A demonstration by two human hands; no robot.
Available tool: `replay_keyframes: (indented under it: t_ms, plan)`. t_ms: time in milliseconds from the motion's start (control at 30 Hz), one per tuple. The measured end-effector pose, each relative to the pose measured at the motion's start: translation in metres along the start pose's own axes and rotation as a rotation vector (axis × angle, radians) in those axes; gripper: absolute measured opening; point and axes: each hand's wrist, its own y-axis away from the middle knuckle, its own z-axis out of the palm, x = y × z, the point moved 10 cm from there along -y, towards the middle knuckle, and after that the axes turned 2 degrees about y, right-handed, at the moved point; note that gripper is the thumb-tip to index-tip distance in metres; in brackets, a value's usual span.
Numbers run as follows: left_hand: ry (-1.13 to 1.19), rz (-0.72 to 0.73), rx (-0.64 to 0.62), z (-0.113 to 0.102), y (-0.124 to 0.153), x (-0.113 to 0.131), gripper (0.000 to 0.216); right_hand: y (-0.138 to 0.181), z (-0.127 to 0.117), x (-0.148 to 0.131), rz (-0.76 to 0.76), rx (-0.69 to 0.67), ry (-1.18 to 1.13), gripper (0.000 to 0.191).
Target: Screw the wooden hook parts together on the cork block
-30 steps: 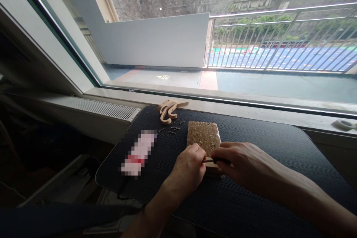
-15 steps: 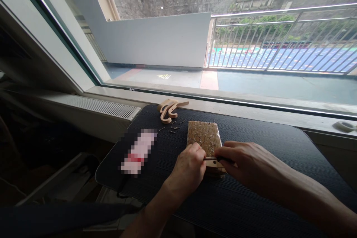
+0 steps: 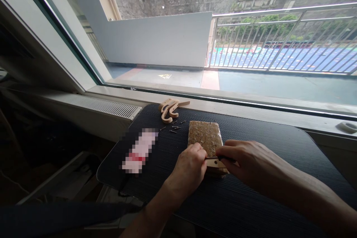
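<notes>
A brown wooden board [image 3: 204, 135] lies flat on the black ribbed table [image 3: 264, 141]. At its near end sits a small light wooden piece [image 3: 214, 163]. My left hand [image 3: 187, 169] is curled closed at the board's near left corner, fingers pinched at that piece. My right hand [image 3: 248, 163] is closed round a thin dark tool [image 3: 220, 158] lying across the piece, its tip pointing left toward my left fingers. What the left fingers pinch is too small to name.
Light wooden hooks [image 3: 169, 109] lie at the table's far edge, with several small dark screws [image 3: 174, 128] scattered just in front. A blurred pink and white item [image 3: 138, 150] lies at the left. A window sill and a vent grille [image 3: 103, 107] run behind; a tape roll [image 3: 347, 126] rests far right.
The view has drifted slightly. My right hand has shifted a little to the right along the board's near end, and the light wooden piece shows more. My left hand stays put.
</notes>
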Motion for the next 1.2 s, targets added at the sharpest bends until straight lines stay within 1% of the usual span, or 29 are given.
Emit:
replay_keyframes:
  t_ms: [267,533,667,833,1033,1100,1200]
  plan:
    - [-0.002,0.018,-0.005,0.001,-0.001,0.000,0.011,-0.004,-0.002,-0.004,0.014,-0.062,0.018,0.021]
    - [0.013,0.011,-0.006,0.003,0.000,-0.001,0.011,-0.007,-0.001,-0.010,0.026,-0.170,0.059,0.023]
    - [0.008,-0.001,-0.004,0.003,0.000,-0.003,0.011,-0.014,-0.001,-0.021,-0.020,-0.213,0.150,0.025]
    - [0.037,-0.016,0.008,0.001,0.000,-0.003,0.012,-0.026,-0.003,-0.039,-0.116,-0.248,0.150,0.024]
    - [0.111,-0.024,0.042,-0.001,-0.001,-0.005,0.019,-0.034,-0.001,-0.047,-0.108,-0.340,0.210,0.020]
    - [0.116,-0.011,0.049,-0.001,-0.002,-0.004,0.020,-0.034,-0.002,-0.050,-0.099,-0.367,0.246,0.022]
    - [0.105,0.002,0.036,0.000,-0.004,-0.002,0.017,-0.036,-0.008,-0.053,-0.101,-0.386,0.278,0.026]
